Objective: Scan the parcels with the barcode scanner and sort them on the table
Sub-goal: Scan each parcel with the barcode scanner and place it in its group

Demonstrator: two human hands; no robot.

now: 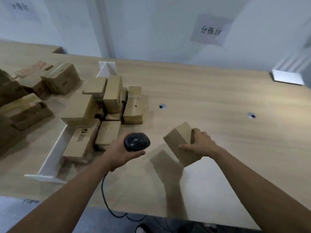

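Left hand (120, 153) wrapped round the handle of the barcode scanner (137, 141), fingers curled tight on it; black scanner head up and facing the camera, just above the thumb. Black cable (107, 202) running from under the left wrist, over the near edge of the table (218, 98) and down out of sight.

Right hand (200, 144) clamped on a small brown parcel (180, 143): thumb on the near face, fingers curled over the far right end. Parcel tilted, lifted clear of the surface (shadow cast below and to its left), well in from the near edge and just right of the scanner head, not touching it. Most of the parcel lying left of and below the grip.

Unsorted cluster of brown parcels (111, 105) left of centre on the surface, stacked at odd angles. White divider (55, 148) running from near edge toward far edge along the cluster's left side. More boxes (60, 78) beyond it toward the left edge. Two round metal discs (162, 106) on the bare surface at centre-right. White bracket (286, 78) at far right corner. Paper sign (210, 30) on the wall behind.
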